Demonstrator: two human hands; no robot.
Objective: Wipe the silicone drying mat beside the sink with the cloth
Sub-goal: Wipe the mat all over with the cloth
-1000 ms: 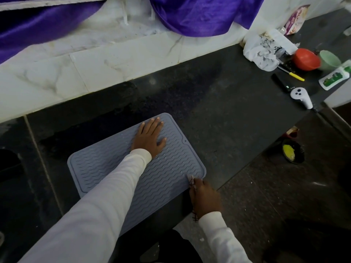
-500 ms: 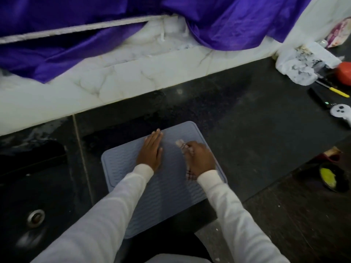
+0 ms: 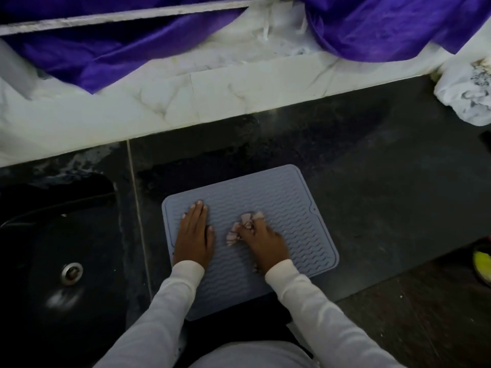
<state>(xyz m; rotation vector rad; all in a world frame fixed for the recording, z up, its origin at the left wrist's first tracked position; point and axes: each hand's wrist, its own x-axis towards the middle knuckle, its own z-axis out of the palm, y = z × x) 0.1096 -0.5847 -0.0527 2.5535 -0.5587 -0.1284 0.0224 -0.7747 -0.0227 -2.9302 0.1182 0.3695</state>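
Observation:
A grey ribbed silicone drying mat (image 3: pixel 287 208) lies on the dark stone counter, just right of the black sink (image 3: pixel 53 248). My left hand (image 3: pixel 194 235) rests flat on the mat's left part, fingers together and pointing away from me. My right hand (image 3: pixel 265 240) sits on the middle of the mat, closed over a small crumpled pale cloth (image 3: pixel 243 227). The cloth pokes out past my fingertips and touches the mat; most of it is hidden under the hand.
The sink's metal drain (image 3: pixel 71 272) shows at the lower left. A white marble ledge (image 3: pixel 212 96) with purple fabric (image 3: pixel 132 54) runs along the back. A crumpled white bag (image 3: pixel 467 91) sits at the far right, a bowl with something yellow (image 3: pixel 483 264) below the counter edge.
My right hand with the cloth moved from the mat's near right corner onto its middle. My left hand shifted to the mat's left side. The view swung left, bringing the sink in.

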